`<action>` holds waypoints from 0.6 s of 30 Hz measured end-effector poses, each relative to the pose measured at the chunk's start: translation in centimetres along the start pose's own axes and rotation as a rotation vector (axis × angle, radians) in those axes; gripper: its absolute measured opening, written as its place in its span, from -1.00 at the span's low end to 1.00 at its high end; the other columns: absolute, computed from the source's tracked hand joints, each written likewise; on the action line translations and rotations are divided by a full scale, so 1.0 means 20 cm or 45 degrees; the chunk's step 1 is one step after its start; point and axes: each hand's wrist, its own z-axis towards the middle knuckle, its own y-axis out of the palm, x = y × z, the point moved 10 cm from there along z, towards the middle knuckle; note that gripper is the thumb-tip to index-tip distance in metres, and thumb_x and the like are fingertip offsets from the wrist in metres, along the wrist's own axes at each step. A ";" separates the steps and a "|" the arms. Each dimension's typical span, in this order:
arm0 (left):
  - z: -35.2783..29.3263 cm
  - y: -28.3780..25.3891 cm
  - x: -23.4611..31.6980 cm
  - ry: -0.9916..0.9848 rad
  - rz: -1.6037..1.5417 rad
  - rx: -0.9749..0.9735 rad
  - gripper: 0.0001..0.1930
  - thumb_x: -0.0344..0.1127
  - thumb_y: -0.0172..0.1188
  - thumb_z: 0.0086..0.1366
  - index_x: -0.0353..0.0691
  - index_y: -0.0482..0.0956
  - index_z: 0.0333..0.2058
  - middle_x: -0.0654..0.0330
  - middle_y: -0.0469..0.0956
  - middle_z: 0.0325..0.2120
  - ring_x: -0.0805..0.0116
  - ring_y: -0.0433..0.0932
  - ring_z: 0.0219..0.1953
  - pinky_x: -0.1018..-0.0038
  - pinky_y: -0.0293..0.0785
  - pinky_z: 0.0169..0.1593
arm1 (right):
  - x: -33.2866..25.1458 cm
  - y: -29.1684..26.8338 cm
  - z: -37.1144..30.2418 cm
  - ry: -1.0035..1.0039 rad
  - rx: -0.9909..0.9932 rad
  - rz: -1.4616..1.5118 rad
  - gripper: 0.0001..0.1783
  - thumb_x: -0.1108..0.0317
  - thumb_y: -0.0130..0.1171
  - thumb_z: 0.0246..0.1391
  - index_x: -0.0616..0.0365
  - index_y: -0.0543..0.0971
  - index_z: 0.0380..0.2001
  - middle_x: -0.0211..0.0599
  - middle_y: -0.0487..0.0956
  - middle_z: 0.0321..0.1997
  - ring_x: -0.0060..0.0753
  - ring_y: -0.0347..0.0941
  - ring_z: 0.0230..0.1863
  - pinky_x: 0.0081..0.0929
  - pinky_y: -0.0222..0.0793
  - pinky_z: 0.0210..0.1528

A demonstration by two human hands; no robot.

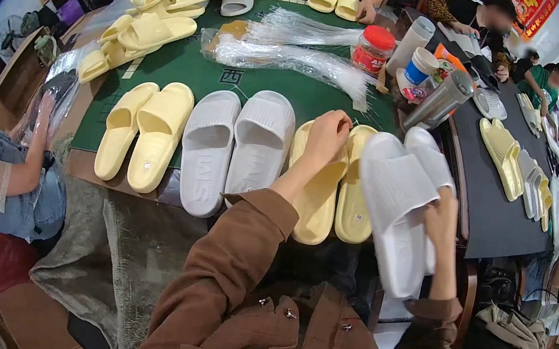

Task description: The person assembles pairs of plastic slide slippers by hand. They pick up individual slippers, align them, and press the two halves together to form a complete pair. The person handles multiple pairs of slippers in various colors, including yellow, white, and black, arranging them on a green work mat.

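My right hand (442, 219) grips a pair of white slide slippers (399, 184) at the table's front edge, soles tilted down toward me. My left hand (327, 140) is over the toe end of a pair of yellow slippers (354, 213), fingers curled together; what they hold, if anything, I cannot make out. Left of it a pair of grey-white slippers (205, 153) lies side by side, heels toward me. Beyond those, another yellow pair (160, 136) lies the same way. Bundles of thin clear plastic strips (295, 62) lie on the green table mat (234, 89).
Yellow slippers (153, 32) are heaped at the far left. A red-lidded jar (373, 48), a paper cup (420, 66) and a steel tumbler (440, 101) stand at the right. More slippers lie on a dark table (495, 219). Co-workers sit around; one (9, 165) is close on the left.
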 end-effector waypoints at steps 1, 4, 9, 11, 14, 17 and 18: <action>0.01 0.00 -0.01 -0.003 -0.019 -0.018 -0.88 -0.43 0.08 0.19 -0.34 0.56 -0.37 0.00 0.56 -0.47 0.13 0.56 -0.40 0.34 0.45 -0.29 | 0.00 0.08 -0.02 -0.059 0.037 0.209 -0.69 0.63 0.06 -0.18 0.44 0.52 -0.25 0.20 0.54 -0.24 0.12 0.48 -0.19 -0.21 0.35 -0.16; 0.02 -0.03 0.03 0.076 0.012 0.017 -0.86 -0.44 0.07 0.19 -0.33 0.56 -0.31 0.00 0.56 -0.44 0.09 0.57 -0.36 0.33 0.47 -0.24 | 0.05 0.27 -0.03 0.020 0.114 0.264 -0.67 0.62 0.02 -0.12 0.43 0.51 -0.19 0.20 0.53 -0.19 0.20 0.44 -0.11 -0.18 0.32 -0.04; -0.12 -0.05 0.20 0.181 0.213 -0.085 -0.65 -0.50 0.03 0.21 -0.30 0.41 0.00 -0.08 0.37 0.01 -0.05 0.47 -0.06 0.26 0.41 -0.01 | 0.11 0.31 0.00 0.064 0.222 0.366 -0.68 0.57 -0.01 -0.02 0.45 0.49 -0.15 0.18 0.51 -0.09 0.15 0.42 -0.02 -0.23 0.27 0.05; -0.22 -0.09 0.30 0.189 0.256 -0.114 -0.56 -0.50 0.05 0.19 -0.30 0.32 0.08 -0.14 0.26 0.07 -0.10 0.36 0.05 0.19 0.32 0.09 | 0.09 0.29 -0.01 0.081 0.244 0.411 -0.69 0.55 -0.01 0.01 0.45 0.49 -0.15 0.16 0.51 -0.09 0.09 0.44 -0.04 -0.26 0.27 0.04; -0.41 -0.17 0.47 0.253 0.471 -0.084 -0.52 -0.46 0.11 0.16 -0.30 0.32 0.09 -0.14 0.29 0.01 -0.13 0.34 0.04 0.16 0.30 0.09 | 0.17 0.23 -0.02 0.111 0.368 0.457 -0.70 0.47 -0.01 0.12 0.45 0.49 -0.13 0.02 0.54 -0.15 -0.15 0.47 -0.14 -0.35 0.30 -0.03; -0.58 -0.17 0.53 0.243 0.603 -0.173 -0.46 -0.42 0.19 0.13 -0.29 0.31 0.12 -0.14 0.31 -0.05 -0.13 0.33 0.02 0.15 0.30 0.07 | 0.31 0.20 -0.02 0.304 0.434 0.596 -0.67 0.37 0.01 0.20 0.43 0.47 -0.08 -0.13 0.54 -0.19 -0.34 0.42 -0.21 -0.43 0.30 -0.10; -0.62 -0.15 0.53 0.236 0.621 -0.202 -0.44 -0.41 0.21 0.12 -0.27 0.31 0.13 -0.14 0.31 -0.06 -0.14 0.33 0.01 0.15 0.30 0.06 | 0.32 0.19 -0.02 0.258 0.448 0.718 -0.61 0.25 0.02 0.25 0.39 0.46 -0.03 -0.25 0.51 -0.18 -0.47 0.35 -0.23 -0.49 0.27 -0.13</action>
